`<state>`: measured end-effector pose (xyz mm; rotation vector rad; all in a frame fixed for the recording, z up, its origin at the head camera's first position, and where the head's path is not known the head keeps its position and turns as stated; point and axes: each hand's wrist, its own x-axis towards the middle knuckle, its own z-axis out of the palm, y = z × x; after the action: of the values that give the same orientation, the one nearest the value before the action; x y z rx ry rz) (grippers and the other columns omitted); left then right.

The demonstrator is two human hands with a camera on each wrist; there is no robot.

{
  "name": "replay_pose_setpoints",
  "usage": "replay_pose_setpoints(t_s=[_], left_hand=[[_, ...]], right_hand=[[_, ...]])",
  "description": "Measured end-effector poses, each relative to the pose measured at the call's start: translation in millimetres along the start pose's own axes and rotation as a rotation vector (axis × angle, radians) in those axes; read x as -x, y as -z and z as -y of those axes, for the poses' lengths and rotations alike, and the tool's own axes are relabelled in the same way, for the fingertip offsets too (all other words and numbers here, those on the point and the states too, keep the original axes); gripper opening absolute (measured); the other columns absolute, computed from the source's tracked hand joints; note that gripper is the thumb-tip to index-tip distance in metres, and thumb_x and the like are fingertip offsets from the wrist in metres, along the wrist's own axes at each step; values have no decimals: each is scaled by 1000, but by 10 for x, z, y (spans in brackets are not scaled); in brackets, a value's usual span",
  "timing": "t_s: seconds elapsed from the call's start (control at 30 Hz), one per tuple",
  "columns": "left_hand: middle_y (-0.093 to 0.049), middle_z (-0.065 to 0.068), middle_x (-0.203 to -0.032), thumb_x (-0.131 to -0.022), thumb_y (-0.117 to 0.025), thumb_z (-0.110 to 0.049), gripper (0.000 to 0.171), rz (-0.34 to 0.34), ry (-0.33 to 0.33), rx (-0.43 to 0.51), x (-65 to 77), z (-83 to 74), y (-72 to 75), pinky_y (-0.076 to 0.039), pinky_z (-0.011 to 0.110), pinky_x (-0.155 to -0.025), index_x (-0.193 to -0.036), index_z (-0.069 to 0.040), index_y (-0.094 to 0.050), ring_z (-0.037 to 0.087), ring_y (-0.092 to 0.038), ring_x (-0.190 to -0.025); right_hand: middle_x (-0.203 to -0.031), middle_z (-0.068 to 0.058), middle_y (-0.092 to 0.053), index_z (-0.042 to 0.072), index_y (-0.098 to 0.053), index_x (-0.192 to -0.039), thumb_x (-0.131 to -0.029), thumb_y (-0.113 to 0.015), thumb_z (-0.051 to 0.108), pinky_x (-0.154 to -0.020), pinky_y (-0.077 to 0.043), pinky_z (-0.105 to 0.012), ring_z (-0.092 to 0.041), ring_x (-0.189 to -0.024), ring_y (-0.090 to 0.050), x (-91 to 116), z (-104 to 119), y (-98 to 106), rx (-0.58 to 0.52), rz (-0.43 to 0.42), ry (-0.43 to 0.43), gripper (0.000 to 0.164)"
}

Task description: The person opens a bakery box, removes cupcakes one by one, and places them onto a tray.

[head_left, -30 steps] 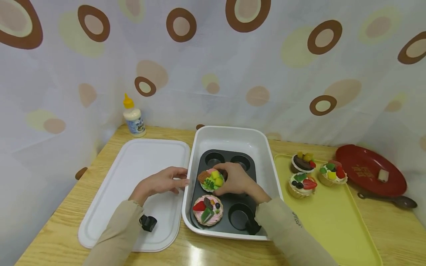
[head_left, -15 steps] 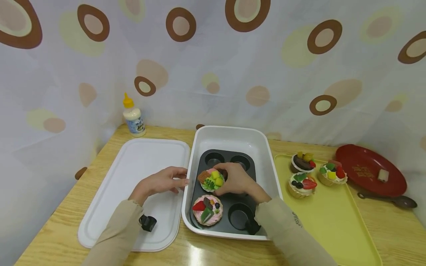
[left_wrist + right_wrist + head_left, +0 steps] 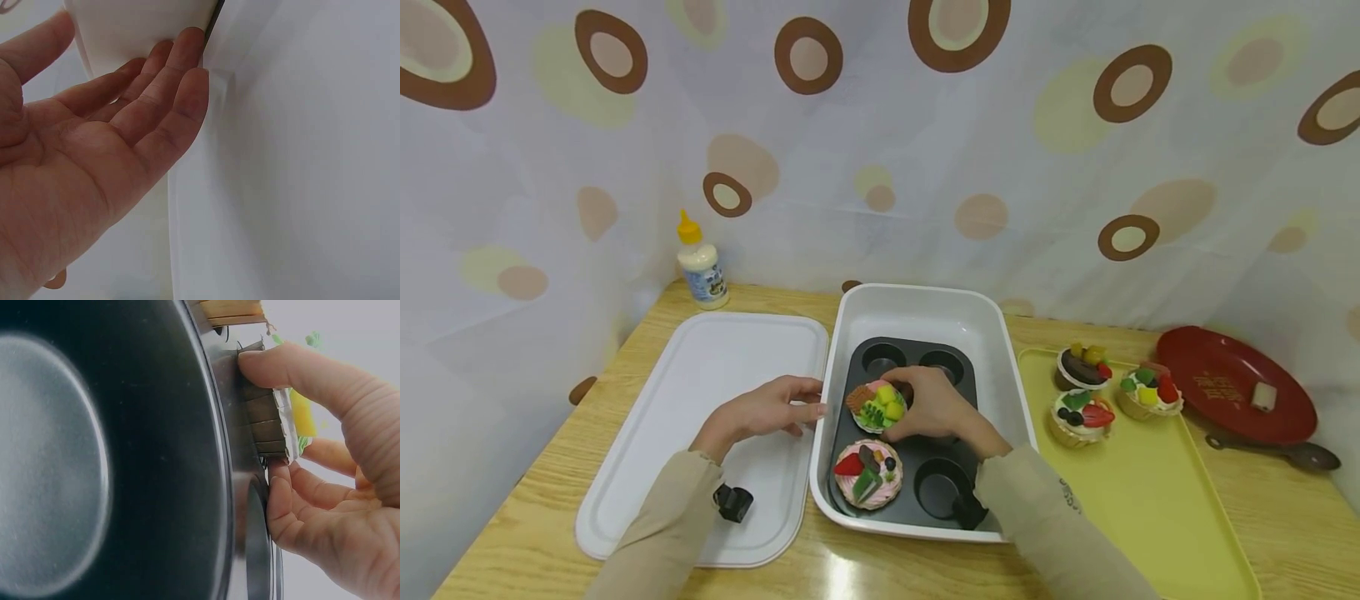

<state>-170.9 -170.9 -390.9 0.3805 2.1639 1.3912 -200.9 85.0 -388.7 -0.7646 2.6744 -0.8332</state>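
My right hand (image 3: 932, 404) pinches a toy cupcake (image 3: 877, 406) with yellow and green toppings at a left-side cup of the dark muffin tin (image 3: 912, 467). In the right wrist view, thumb and fingers sit on opposite sides of its pleated case (image 3: 265, 422). Just nearer to me, a pink-topped cupcake (image 3: 868, 479) with a strawberry and green pieces sits in another cup. The tin lies inside a deep white tub (image 3: 925, 292). With fingers slightly bent and nothing held, my left hand (image 3: 760, 411) is at the tub's left wall; the left wrist view shows its fingertips by that wall.
A white tray (image 3: 745, 350) lies left of the tub, a glue bottle (image 3: 703, 271) behind it. On the right, a yellow tray (image 3: 1150, 508) bears three cupcakes (image 3: 1081, 417). Beyond are a red plate (image 3: 1232, 383) with a small pale block (image 3: 1264, 396) and a dark spoon (image 3: 1273, 450).
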Motion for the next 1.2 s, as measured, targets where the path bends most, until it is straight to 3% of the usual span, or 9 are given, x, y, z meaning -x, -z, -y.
replay_pose_setpoints(t_s=[0.23, 0.47, 0.8, 0.93, 1.2], left_hand=[[-58, 17, -120, -99, -54, -19, 47, -2, 1, -3, 10, -4, 2, -53, 38, -81, -137, 7, -44, 24, -58, -96], [-58, 18, -117, -99, -53, -19, 46, 7, -7, -3, -3, 25, 11, -53, 38, -80, -136, 9, -45, 26, -59, -95], [-57, 18, -120, -99, -54, -19, 49, -1, 15, 7, 13, 3, 1, -53, 39, -82, -137, 10, -43, 24, -60, -95], [-57, 18, -120, -99, -55, -20, 50, 3, 15, 12, 15, 28, 0, -53, 39, -82, -136, 10, -43, 22, -60, -94], [-57, 18, -120, -99, -54, -19, 49, 4, 16, 1, 7, 11, 3, -53, 40, -84, -137, 9, -43, 22, -60, -95]], right_hand=[[-109, -4, -65, 7, -62, -123, -61, -88, 27, -77, -49, -31, -17, -88, -55, -3, -10, 7, -11, -4, 6, 70], [-113, -7, -64, 10, -60, -126, -64, -87, 26, -80, -53, -34, -19, -90, -65, -4, -24, 82, -215, -69, 24, 70], [-110, -6, -64, 8, -59, -126, -68, -84, 33, -77, -53, -33, -20, -91, -62, 10, -1, 96, -272, -87, -79, 69], [-108, -5, -64, 7, -61, -123, -71, -82, 38, -76, -52, -32, -18, -88, -61, 17, 2, 103, -302, -89, -82, 64], [-115, -12, -60, 3, -56, -128, -77, -79, 32, -74, -56, -34, -20, -88, -63, 21, 7, 143, -486, -54, -123, 62]])
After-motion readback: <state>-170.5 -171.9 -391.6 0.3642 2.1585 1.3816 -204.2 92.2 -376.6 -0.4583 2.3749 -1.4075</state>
